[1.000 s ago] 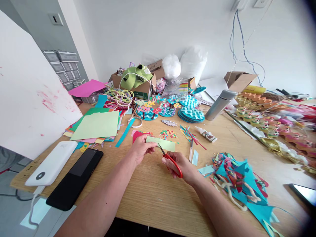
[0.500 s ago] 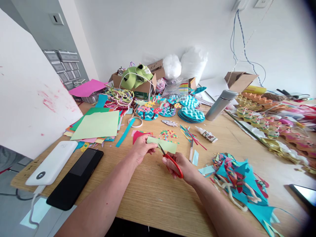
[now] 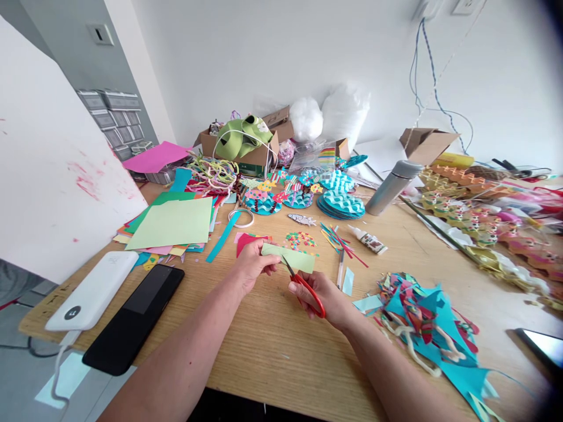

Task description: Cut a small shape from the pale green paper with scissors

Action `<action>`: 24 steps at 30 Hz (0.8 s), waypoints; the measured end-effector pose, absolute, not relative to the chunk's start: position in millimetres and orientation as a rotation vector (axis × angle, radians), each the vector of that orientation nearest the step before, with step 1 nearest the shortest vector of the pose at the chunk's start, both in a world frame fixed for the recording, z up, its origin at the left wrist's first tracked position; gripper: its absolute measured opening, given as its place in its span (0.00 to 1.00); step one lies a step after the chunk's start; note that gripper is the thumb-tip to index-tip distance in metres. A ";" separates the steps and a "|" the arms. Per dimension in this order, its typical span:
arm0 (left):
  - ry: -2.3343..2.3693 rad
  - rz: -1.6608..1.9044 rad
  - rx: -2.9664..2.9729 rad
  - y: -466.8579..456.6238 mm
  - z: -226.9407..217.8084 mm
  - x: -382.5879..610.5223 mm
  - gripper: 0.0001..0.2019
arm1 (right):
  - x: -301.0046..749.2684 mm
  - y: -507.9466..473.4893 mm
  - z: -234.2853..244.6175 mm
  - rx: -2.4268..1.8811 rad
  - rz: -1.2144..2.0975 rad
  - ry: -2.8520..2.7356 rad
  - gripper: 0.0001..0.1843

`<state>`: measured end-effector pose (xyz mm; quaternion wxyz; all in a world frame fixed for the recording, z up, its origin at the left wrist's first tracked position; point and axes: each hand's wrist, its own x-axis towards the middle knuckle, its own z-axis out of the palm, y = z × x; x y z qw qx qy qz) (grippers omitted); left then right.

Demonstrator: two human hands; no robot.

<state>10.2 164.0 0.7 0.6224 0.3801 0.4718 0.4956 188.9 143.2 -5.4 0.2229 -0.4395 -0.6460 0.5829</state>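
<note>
A light green paper strip (image 3: 295,258) is pinched at its left end by my left hand (image 3: 256,264), above the middle of the desk. My right hand (image 3: 320,296) grips red-handled scissors (image 3: 313,298), their dark blades pointing up and left against the strip's lower edge. Whether the blades have cut into the paper is too small to tell. Just behind the strip lie small colourful paper bits (image 3: 301,239), and red paper (image 3: 247,244) sits partly hidden by my left hand.
Coloured sheets (image 3: 169,224), a black phone (image 3: 134,319) and a white power bank (image 3: 92,290) lie left. Rightward are a glue bottle (image 3: 368,239), a pen (image 3: 341,269), paper scraps (image 3: 433,328) and a grey flask (image 3: 394,187). Blue wavy paper crafts (image 3: 341,202) stand behind.
</note>
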 end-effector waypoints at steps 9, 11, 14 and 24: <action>1.129 1.179 0.822 165.3 -0.2 9.7 0.15 | 189.3 144.7 -9.5 -1.220 1.663 -1.763 0.25; 1.130 1.194 0.824 165.8 -0.5 9.6 0.14 | 188.9 144.2 -9.5 -1.226 1.670 -1.762 0.25; 1.129 1.202 0.814 166.5 -0.9 9.3 0.14 | 188.2 143.2 -8.5 -1.225 1.672 -1.751 0.24; 1.095 1.182 0.731 167.6 -1.1 9.6 0.14 | 188.8 143.5 -7.4 -1.182 1.620 -1.661 0.23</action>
